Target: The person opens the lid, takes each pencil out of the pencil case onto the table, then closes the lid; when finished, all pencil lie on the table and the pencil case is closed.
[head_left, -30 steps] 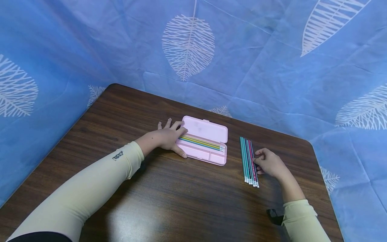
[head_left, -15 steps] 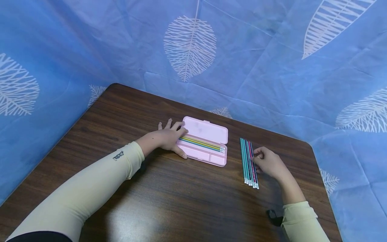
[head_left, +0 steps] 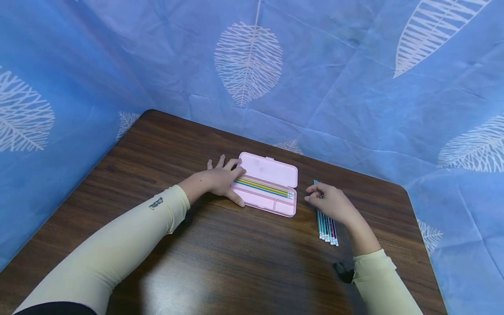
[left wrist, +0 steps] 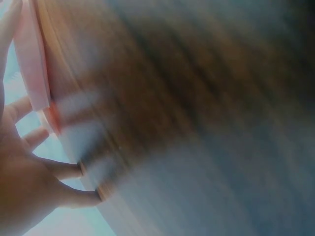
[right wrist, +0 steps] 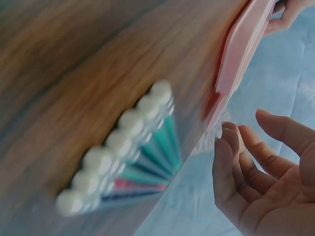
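Note:
A pink pencil case [head_left: 283, 208] lies unfolded on the table, its lid [head_left: 271, 171] tipped back. Several yellow and teal pencils [head_left: 264, 186] lie in its long compartment. My left hand [head_left: 220, 179] rests on the case's left end with fingers spread, the thumb at the near edge. To the right of the case is a row of several teal, dark and red pencils [head_left: 327, 229], white erasers toward me. Over this row hovers my right hand [head_left: 330, 202], hiding its upper part. In the right wrist view, thumb and loosely bent fingers [right wrist: 256, 162] stand apart with nothing between them.
The dark wooden table [head_left: 220, 258] has its far edge close behind the case. A blue cloth with white leaf prints [head_left: 334, 87] hangs behind and to both sides. A black strap [head_left: 343, 272] sits at the right wrist.
My right hand has moved left, from the right side of the pencil row to above it, toward the case. The left hand and the pencil case have stayed in place.

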A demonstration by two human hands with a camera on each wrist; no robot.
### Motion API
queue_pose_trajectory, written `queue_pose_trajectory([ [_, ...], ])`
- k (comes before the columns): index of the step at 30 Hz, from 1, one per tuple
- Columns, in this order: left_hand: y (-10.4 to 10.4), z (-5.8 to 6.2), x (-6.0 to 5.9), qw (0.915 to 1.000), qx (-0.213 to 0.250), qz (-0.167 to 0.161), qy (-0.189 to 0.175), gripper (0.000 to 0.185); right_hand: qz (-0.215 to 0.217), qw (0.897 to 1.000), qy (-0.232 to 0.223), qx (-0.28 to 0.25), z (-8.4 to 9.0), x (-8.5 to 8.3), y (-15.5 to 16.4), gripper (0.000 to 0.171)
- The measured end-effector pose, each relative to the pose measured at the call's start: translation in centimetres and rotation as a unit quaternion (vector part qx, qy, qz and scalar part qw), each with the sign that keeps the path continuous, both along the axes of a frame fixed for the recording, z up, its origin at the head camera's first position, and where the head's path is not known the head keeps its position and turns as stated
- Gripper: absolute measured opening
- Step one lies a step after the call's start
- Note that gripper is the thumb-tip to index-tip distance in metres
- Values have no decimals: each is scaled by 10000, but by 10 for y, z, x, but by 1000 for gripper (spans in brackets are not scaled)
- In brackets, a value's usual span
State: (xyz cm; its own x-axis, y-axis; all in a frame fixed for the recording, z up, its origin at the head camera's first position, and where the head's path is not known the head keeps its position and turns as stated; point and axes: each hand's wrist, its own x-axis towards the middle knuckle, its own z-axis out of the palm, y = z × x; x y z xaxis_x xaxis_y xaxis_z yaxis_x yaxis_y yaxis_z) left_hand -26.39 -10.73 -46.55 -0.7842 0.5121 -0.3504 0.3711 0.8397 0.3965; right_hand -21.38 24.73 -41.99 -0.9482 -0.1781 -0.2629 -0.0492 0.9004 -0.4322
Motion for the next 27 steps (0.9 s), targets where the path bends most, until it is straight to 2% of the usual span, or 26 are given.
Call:
queue_pose_trajectory([
  [9,2,-8,-5,10000,-8,61,2,126,591,9977,-47,-339,-8,-8,-31,29],
  [16,2,-17,-11,9999,-72,86,-43,130,1054,9944,31,-67,-13,-13,-55,29],
  [22,1,1,1,9999,-105,-40,98,122,1271,9916,211,-87,-18,-14,-68,27],
  [27,1,6,4,9999,-69,-60,75,120,1456,9888,315,-118,-24,-18,-77,24],
])
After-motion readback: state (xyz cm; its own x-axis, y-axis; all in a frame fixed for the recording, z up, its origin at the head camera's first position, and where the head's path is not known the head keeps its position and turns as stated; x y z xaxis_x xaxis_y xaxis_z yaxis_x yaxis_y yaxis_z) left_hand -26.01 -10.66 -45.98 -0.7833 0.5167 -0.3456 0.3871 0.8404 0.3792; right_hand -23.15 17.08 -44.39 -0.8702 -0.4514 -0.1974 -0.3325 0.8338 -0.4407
